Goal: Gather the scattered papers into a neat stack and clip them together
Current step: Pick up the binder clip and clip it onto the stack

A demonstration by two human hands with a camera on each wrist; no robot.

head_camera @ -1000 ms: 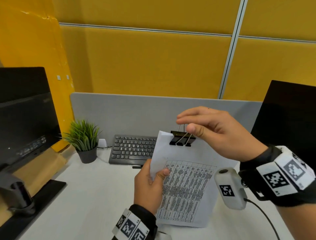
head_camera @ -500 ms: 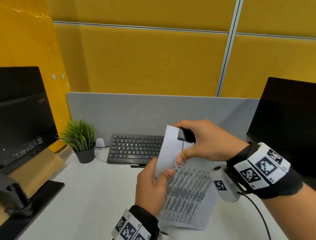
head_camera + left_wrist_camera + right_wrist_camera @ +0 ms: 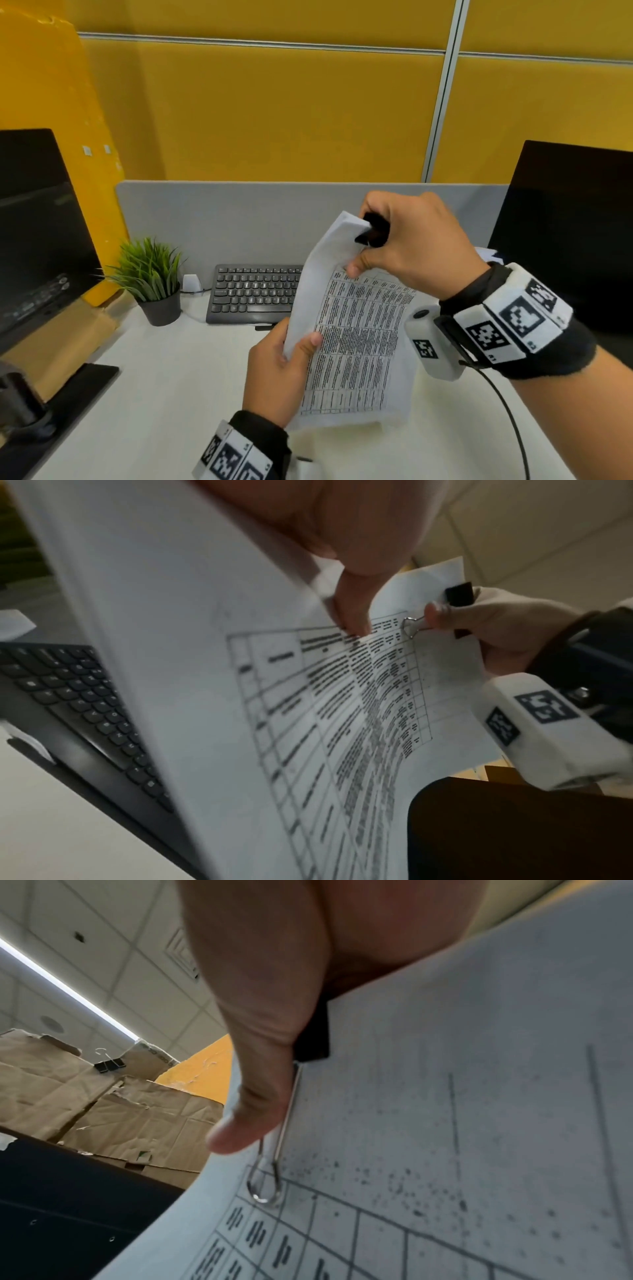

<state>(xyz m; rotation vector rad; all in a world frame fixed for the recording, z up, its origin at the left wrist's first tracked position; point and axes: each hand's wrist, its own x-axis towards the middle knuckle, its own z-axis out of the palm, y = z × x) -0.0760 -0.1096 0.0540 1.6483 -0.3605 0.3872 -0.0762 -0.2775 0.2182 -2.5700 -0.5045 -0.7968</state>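
I hold a stack of white papers point(image 3: 356, 342) with a printed table upright above the desk. My left hand point(image 3: 294, 346) grips its left edge, thumb on the front sheet. A black binder clip point(image 3: 371, 233) sits on the top edge, and my right hand point(image 3: 363, 253) curls round it. In the left wrist view the clip point(image 3: 459, 595) shows by the right hand's thumb point(image 3: 435, 616), which presses the wire handle point(image 3: 411, 626) flat to the page. The right wrist view shows the thumb point(image 3: 253, 1096) on that handle point(image 3: 274, 1177) against the paper point(image 3: 479, 1123).
A dark keyboard point(image 3: 253, 294) lies at the back of the white desk point(image 3: 154, 394), with a small potted plant point(image 3: 150, 284) to its left. Dark monitors stand at the left point(image 3: 34, 233) and right point(image 3: 565, 222). A grey divider point(image 3: 222, 219) closes the back.
The right hand came down from holding the clip's raised handles and now closes over the clip, pressing a handle flat to the sheet. The stack bends more to the left.
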